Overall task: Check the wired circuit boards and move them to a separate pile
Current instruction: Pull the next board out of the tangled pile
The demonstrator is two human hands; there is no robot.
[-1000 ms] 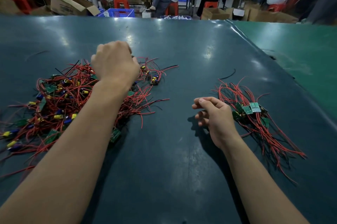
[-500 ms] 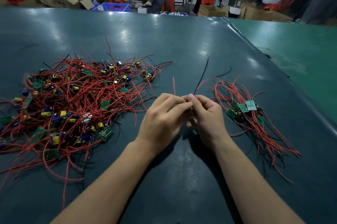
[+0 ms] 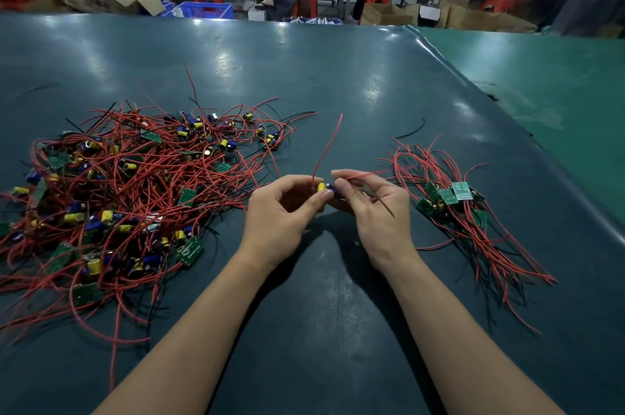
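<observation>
**One board in hand, two piles flanking**

The unchecked pile (image 3: 111, 198) lies left. Your left hand (image 3: 280, 215) and right hand (image 3: 375, 208) pinch one wired board (image 3: 325, 188) between them. It's probably light with floppy leads; hold the board's edges. The checked pile (image 3: 453, 208) lies right.

Bare arms and bare hands, nothing worn

Both forearms come into view from the bottom edge, uncovered as far as the picture shows; no sleeve or cuff reaches into sight. The left hand (image 3: 280, 215) and the right hand (image 3: 378, 208) carry no gloves, and the wrists are plain, with no watch, strap or band on them. The fingers (image 3: 341, 185) show short, trimmed nails with no polish that I can make out, and I see no ring on those in view. The forearms look slim and smooth, without marks.
</observation>
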